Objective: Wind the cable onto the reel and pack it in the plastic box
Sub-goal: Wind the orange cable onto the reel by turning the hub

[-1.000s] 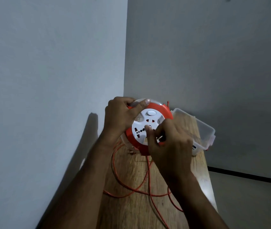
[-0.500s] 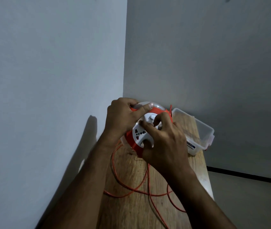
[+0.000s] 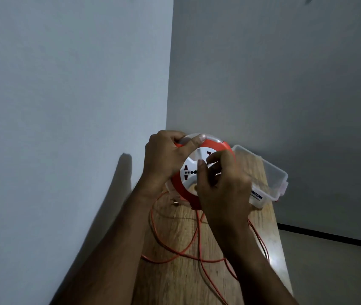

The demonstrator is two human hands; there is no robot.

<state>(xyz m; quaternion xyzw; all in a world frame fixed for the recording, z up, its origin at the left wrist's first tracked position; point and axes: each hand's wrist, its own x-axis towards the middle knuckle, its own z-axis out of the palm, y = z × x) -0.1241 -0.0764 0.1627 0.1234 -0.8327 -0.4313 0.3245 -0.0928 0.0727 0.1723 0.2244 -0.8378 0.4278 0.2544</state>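
Reel (image 3: 189, 172) held up at table's (image 3: 175, 271) far end, white socket face tilted toward camera, left hand (image 3: 164, 159) curled gripping its ten o'clock rim, right hand (image 3: 221, 186) fingers bent on the face, shifted toward two o'clock since earlier, socket markings rotated, cable (image 3: 175, 252) looping loose toward six o'clock, box (image 3: 272, 175) open at three o'clock.

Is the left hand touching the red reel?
Touching. The head view shows the left hand gripping the reel at its rim, thumb lying across the top edge.
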